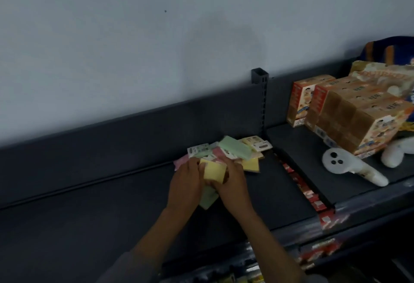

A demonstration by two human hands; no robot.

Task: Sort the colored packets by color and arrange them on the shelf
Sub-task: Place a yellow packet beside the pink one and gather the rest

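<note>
A loose pile of pastel packets lies on the dark shelf (pixel 89 211) near its back wall. A green packet (pixel 233 147) tops the pile, with pink (pixel 181 161) and yellow (pixel 252 164) ones beside it. Both hands hold a yellow packet (pixel 214 170) just in front of the pile. My left hand (pixel 186 184) grips its left edge. My right hand (pixel 233 184) grips its right and lower edge. A green packet (pixel 208 198) shows below, between the two hands; which hand holds it I cannot tell.
A slotted upright post (pixel 261 103) divides the shelving. On the higher right shelf stand orange-brown cartons (pixel 349 114) and two white controllers (pixel 349 166). Red packets (pixel 309 191) fill the gap below that shelf. More goods show on a lower shelf.
</note>
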